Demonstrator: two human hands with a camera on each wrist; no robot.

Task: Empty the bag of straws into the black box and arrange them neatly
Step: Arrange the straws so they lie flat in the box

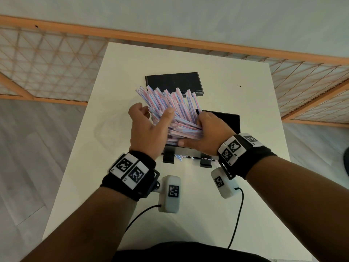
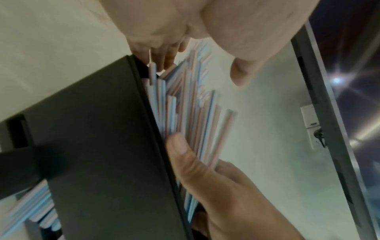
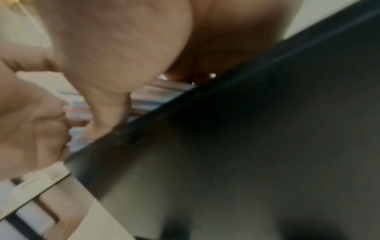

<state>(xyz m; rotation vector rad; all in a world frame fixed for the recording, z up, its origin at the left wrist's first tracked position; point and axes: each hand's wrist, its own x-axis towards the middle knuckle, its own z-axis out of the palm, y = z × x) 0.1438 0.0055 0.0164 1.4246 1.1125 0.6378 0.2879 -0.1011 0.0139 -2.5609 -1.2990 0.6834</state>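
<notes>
A thick bundle of pink, blue and white striped straws (image 1: 175,108) fans up and to the left over the black box (image 1: 229,121) in the middle of the white table (image 1: 245,95). My left hand (image 1: 151,120) holds the bundle from the left, thumb lying across it and fingers curled behind. My right hand (image 1: 205,129) grips the lower ends at the box's rim. In the left wrist view the straws (image 2: 185,105) stand against the box wall (image 2: 92,138). The right wrist view is blurred, showing straws (image 3: 156,95) behind the box wall (image 3: 246,138).
The flat black lid (image 1: 173,82) lies on the table beyond the box. A faint clear plastic shape (image 1: 107,131) lies left of my left hand. A wooden lattice screen (image 1: 47,69) stands past the table's far edge. Cables (image 1: 236,220) trail from the wrist cameras.
</notes>
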